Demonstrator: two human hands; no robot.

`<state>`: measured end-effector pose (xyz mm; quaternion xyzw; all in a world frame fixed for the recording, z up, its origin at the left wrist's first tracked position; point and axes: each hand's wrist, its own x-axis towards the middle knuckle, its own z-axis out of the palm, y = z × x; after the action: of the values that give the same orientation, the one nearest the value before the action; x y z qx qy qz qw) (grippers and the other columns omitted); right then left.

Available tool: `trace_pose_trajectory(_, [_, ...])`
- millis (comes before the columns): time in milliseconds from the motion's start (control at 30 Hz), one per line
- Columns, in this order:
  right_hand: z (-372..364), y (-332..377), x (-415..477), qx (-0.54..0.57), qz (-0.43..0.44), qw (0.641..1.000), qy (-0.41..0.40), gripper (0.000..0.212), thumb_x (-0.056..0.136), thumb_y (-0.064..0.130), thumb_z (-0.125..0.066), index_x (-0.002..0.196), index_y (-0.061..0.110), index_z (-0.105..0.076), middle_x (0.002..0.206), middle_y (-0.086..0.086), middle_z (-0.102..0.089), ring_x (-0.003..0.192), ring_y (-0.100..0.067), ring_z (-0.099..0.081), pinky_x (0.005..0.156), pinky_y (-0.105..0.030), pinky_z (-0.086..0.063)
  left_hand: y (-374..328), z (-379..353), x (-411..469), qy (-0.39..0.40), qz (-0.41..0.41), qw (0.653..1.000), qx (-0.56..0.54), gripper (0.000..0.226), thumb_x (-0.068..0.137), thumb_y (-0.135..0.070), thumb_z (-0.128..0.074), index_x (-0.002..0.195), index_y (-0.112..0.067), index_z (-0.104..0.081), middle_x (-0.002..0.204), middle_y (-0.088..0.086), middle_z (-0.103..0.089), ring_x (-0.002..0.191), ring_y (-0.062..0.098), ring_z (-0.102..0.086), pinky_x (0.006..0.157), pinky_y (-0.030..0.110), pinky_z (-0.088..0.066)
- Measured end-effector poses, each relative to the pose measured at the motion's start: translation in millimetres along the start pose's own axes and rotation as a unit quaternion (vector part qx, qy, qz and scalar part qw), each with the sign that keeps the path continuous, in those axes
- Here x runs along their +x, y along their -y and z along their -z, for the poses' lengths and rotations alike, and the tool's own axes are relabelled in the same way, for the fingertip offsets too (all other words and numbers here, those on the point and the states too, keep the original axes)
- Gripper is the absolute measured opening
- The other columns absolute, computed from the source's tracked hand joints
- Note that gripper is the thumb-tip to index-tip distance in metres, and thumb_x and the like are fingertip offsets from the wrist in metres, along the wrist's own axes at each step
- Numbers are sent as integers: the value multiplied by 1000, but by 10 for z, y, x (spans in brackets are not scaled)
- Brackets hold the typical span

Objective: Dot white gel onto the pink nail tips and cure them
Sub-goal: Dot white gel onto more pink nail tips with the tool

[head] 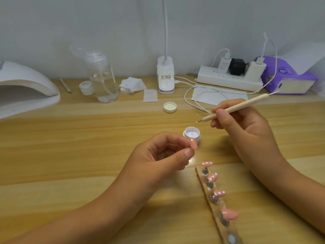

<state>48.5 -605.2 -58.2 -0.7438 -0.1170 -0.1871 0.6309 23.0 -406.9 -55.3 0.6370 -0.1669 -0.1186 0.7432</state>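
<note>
— Where are we?

— Our left hand (pixel 158 155) pinches a plain pink nail tip (pixel 246 143) between thumb and fingers (pixel 189 153), just in front of the open gel pot (pixel 192 134) on the tabletop (pixel 88 138). Our right hand (pixel 242 127) grips the dotting tool (pixel 233 108) like a pen, with a speck of white at its point.

— How do we dot well?

— We'd brace both wrists, touch lightly and lift straight off, matching the dotted tips (pixel 207 163) on the holder strip (pixel 199 171).

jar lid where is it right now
In the head view the jar lid lies near centre, beyond the open gel jar and just in front of the lamp base.
</note>
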Motion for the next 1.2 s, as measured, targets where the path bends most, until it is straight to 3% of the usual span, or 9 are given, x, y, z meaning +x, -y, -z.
trace_pose_trajectory(133, [26, 43, -22, 148, -60, 987, -31, 11, 80, 28, -70, 86, 21, -63, 73, 5, -67, 71, -7, -64, 78, -27, -56, -2, -4, -4, -4, 7, 1000, 2, 10, 75, -19, -71, 79, -27, -75, 76, -8, -68, 69, 1, -59, 66, 11, -47])
trace_pose_trajectory(300, [-12, 90, -71, 286, -122, 950, 31, 6, 79, 16, -63, 74, 19, -64, 67, -1, -58, 63, -9, -58, 70, -35, -59, -8, -9, -2, 0, 10, 1000, 5, 8, 74, -19, -71, 79, -26, -75, 73, -9, -68, 68, 2, -59, 65, 11, -47])
trace_pose_trajectory(467, [-45, 114, -108, 293, -118, 945, 86, 8, 72, 10, -69, 72, 16, -62, 67, -4, -57, 63, -10, -58, 68, -36, -59, -2, -14, 5, -5, 15, 1000, -1, 7, 71, -21, -73, 77, -25, -75, 71, -4, -66, 66, 5, -60, 65, 13, -48])
trace_pose_trajectory(533, [-57, 117, -122, 294, -118, 944, 93, 5, 74, 16, -66, 71, 16, -61, 67, -3, -58, 62, -10, -58, 67, -35, -59, -6, -13, -1, -1, 13, 1000, 3, 6, 72, -21, -73, 77, -25, -75, 71, -4, -66, 67, 6, -60, 65, 14, -48])
trace_pose_trajectory(1200, [-79, 174, -135, 266, -138, 950, 93, 8, 73, 12, -64, 68, 17, -60, 65, -3, -56, 60, -9, -57, 62, -30, -58, -40, -31, -8, -1, 13, 1000, 13, 7, 73, -17, -71, 77, -21, -75, 67, -9, -65, 61, 1, -56, 59, 10, -45])
